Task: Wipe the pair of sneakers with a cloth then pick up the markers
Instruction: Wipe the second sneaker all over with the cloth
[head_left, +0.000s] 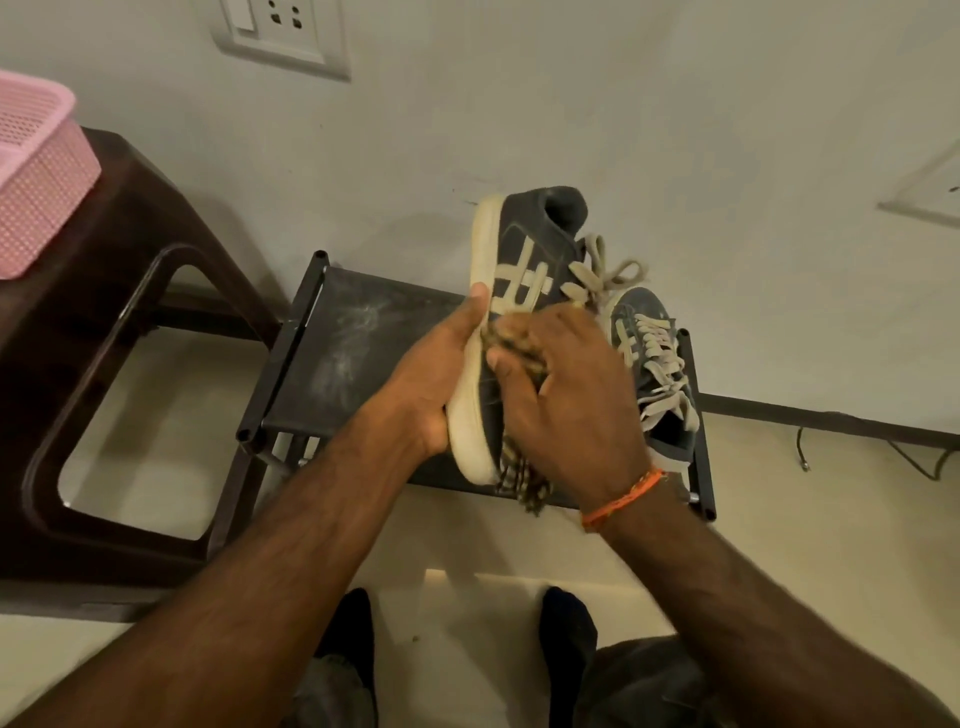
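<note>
From the head camera, a pink perforated basket (36, 176) sits on the top of a dark brown plastic stool (130, 291) at the left edge of the view; its inside cannot be seen from this angle. Beside the stool, against the wall, stands a low black rack (332, 332) with a dusty, scuffed top shelf.

One dark grey sneaker (524, 270) with cream stripes and a cream sole is lifted above the rack's right half, turned on its side with the sole facing left and the heel pointing away toward the wall. The left hand (441, 374) grips it from the sole side: the thumb lies up along the sole edge, and the other fingers wrap behind the shoe (hidden there). The right hand (566, 384), with an orange thread band (621, 499) at the wrist, presses a checked cloth (519, 478) against the shoe's side panel; its fingers are curled over the bunched cloth, and a loose end hangs below the toe.

The second sneaker (654, 364) rests on the rack's right end, laces loose, partly behind the right hand.

Two dark-socked feet (353, 634) stand on the pale floor at the bottom.
</note>
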